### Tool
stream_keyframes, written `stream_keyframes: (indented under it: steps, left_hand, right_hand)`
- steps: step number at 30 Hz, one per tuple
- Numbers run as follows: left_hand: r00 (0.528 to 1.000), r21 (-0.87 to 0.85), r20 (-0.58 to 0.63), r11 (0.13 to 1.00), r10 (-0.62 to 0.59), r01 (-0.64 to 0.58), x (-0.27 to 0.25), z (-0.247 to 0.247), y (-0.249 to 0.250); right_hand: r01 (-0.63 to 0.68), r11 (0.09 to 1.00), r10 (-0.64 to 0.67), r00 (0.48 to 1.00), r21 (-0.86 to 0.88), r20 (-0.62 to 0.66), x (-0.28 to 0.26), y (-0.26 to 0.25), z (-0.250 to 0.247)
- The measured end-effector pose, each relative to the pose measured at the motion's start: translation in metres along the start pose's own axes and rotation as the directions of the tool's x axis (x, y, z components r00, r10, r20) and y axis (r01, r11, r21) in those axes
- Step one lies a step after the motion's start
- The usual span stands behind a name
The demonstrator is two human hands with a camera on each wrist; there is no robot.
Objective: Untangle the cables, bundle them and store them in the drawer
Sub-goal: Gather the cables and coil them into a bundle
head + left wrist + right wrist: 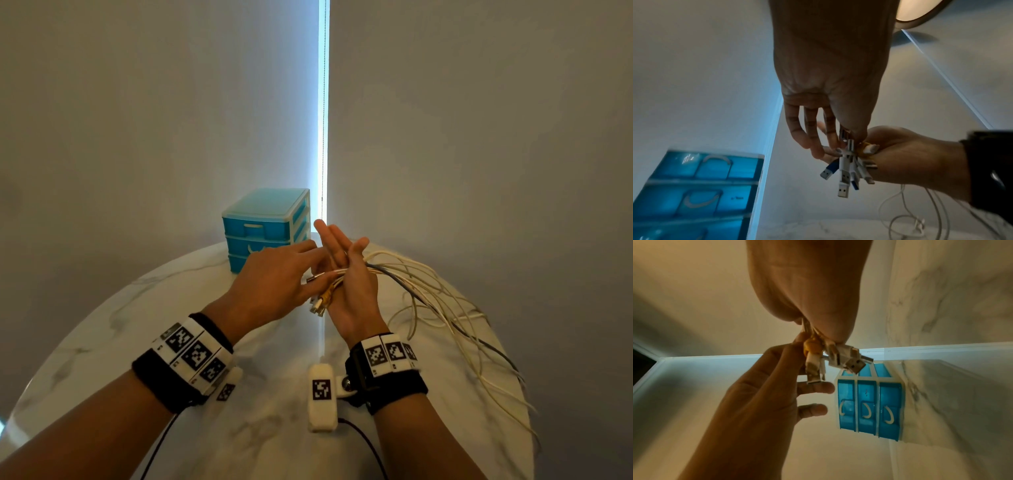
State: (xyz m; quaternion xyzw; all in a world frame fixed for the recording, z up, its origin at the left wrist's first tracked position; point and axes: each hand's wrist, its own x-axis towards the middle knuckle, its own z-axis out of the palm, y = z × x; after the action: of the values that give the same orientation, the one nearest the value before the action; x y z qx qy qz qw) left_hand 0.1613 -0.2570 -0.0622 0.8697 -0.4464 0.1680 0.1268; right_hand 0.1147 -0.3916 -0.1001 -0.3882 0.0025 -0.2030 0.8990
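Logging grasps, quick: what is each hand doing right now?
Left hand: pinches one connector of the cables.
Right hand: grips the cables near their plugs.

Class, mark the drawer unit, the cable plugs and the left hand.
drawer unit (270, 204), head view, its lid.
cable plugs (845, 162), left wrist view, a white plug.
left hand (270, 287), head view, its back.
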Motion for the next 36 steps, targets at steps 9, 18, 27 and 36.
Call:
stream_keyframes:
  steps: [9, 18, 27, 36]
  left_hand:
    - [0.987, 0.066, 0.158, 0.997, 0.038, -0.049, -0.003, -0.005, -0.010]
    - [0.953, -0.523, 0.200, 0.797, -0.228, 0.300, -0.011, 0.008, -0.012]
    - [0.697, -0.682, 0.674, 0.157, -0.244, 0.714, 0.006, 0.014, 0.016]
    - [0.731, -0.704, 0.599, 0.221, -0.327, 0.675, 0.014, 0.014, 0.023]
  right_hand:
    - [0.078, 0.993, -0.060, 0.979, 0.086, -0.197, 0.001, 0.014, 0.006]
    - [0.114, 0.948, -0.061, 0.982, 0.298, -0.180, 0.005, 0.012, -0.001]
    - [0.198, 0.926, -0.167, 0.978, 0.321, -0.123, 0.000, -0.001, -0.003]
    - [0.175, 0.959, -0.166, 0.985, 0.221, -0.055, -0.002, -0.008, -0.002]
